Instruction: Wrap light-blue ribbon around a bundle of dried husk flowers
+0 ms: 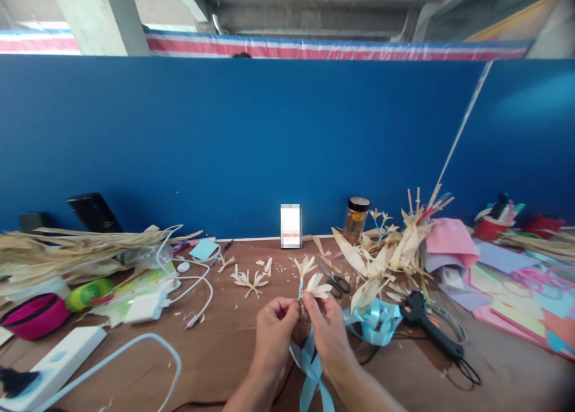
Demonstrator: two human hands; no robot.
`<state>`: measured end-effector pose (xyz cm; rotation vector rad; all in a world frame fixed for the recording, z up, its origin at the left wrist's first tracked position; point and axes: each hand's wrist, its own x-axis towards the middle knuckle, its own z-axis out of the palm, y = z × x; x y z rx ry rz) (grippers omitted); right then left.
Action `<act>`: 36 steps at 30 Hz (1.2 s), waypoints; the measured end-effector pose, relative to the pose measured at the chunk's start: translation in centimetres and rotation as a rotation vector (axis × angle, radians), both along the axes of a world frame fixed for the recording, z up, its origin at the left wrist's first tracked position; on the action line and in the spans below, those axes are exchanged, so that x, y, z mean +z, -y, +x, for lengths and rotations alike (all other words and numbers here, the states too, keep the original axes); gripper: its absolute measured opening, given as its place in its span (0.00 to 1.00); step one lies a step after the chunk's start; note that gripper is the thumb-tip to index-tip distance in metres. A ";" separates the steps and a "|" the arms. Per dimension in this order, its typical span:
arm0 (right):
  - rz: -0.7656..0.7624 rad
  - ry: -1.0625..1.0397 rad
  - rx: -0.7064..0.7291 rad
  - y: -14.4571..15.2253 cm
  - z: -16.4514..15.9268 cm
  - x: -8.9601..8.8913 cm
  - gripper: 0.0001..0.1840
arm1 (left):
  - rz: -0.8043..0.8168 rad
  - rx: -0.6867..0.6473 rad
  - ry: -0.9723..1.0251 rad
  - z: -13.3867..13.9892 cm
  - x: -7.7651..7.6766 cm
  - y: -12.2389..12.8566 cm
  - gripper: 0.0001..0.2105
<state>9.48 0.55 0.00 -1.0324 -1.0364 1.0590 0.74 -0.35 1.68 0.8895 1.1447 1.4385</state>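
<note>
Near the front middle of the table, my left hand (277, 328) pinches the stem of a pale corn-husk flower (305, 266), whose stem is wrapped in light blue. My right hand (327, 328) is closed beside it, with a second husk flower (318, 287) at its fingertips. The two hands nearly touch. A light blue ribbon (311, 364) hangs down from between them, and more of the ribbon (376, 322) lies loosely looped to the right. Behind my right hand rest black scissors (340, 285). Other husk flowers (250, 281) lie to the left.
A black glue gun (431, 328) and dried husks (381, 256) lie right, with a lidded jar (357, 218) behind. Coloured paper (516, 310) covers the far right. At left are a power strip (58, 370), white cables (204, 280) and a pink pouch (36, 316). A blue partition (224, 142) stands behind.
</note>
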 end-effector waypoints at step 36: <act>-0.034 0.329 0.202 -0.3 0.8 -0.1 0.09 | -0.170 -0.055 0.105 -1.1 -0.6 -0.8 0.11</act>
